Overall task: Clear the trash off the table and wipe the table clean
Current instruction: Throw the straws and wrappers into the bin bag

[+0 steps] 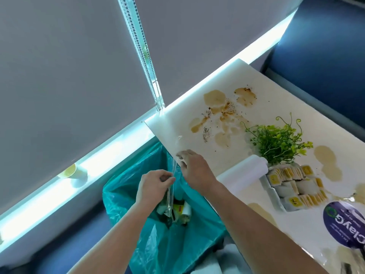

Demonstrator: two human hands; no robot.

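A bin lined with a teal bag (158, 242) stands at the left end of the white table (233, 82), with wrappers and trash lying inside it. My left hand (152, 185) hovers over the bin and pinches a clear plastic wrapper (171, 194) that hangs down into it. My right hand (194, 171) is at the table's edge, fingers curled around a small pale scrap (180, 157). Brown spill stains with dark crumbs (221, 111) cover the table top.
A small green plant (278, 141), a white paper roll (245, 175), a tray of yellow tea bags (292, 186) and a purple-labelled packet (345, 222) sit on the table. A yellow-lined paper cup (72, 174) stands on the window ledge. A blue seat (325, 56) lies beyond.
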